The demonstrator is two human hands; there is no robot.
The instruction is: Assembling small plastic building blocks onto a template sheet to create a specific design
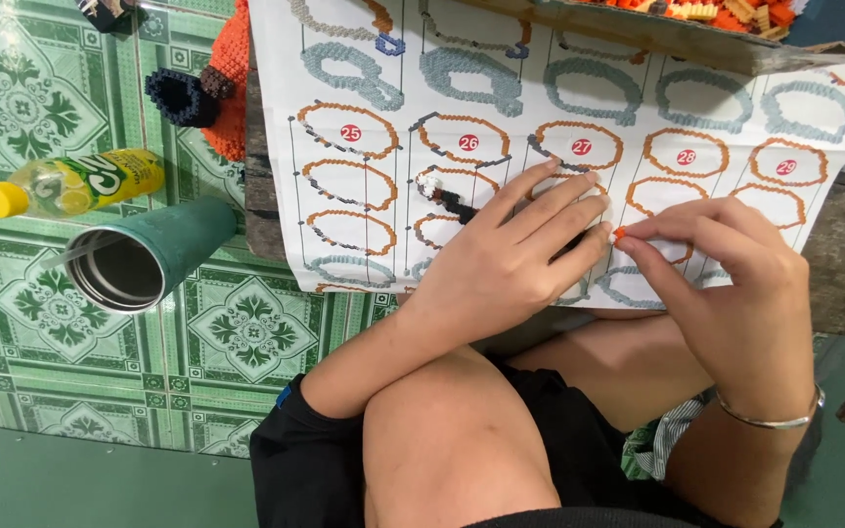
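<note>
My right hand pinches a tiny orange brick at the fingertips, just over the printed chart sheet; my left hand lies flat, fingers spread, pinning the sheet and the small black-and-white build; risk: loose pinch drops the brick onto the green tiled floor; left hand shifting could nudge the build.

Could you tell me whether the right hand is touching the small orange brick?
Touching. The head view shows the right hand pinching the orange brick between its thumb and fingertip, just above the instruction sheet.
</note>
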